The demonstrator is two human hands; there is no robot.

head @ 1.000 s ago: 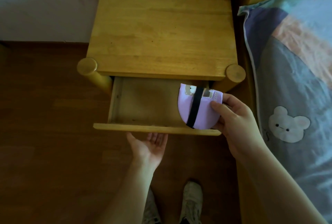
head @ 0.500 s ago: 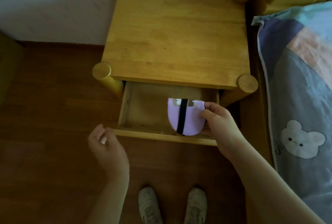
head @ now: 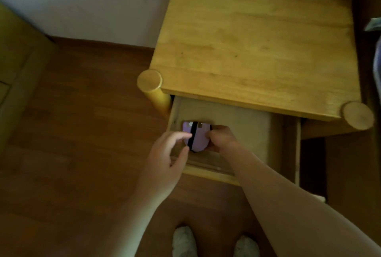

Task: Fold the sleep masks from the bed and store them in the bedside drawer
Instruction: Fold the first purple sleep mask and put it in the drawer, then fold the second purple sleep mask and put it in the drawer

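At lower centre of the frame the left hand (head: 167, 159) reaches over the front edge of the open drawer (head: 247, 133), fingers spread and loose, holding nothing, its fingertips just beside the folded purple sleep mask (head: 196, 136). The mask, crossed by a black strap, sits in the drawer's left part. To its right, the right hand (head: 221, 137) is curled around the mask's edge, gripping it. Above, the wooden bedside table (head: 257, 40) fills the upper right.

Folded lilac sleep mask (head: 198, 138), black strap across, inside open wooden drawer (head: 247, 133)
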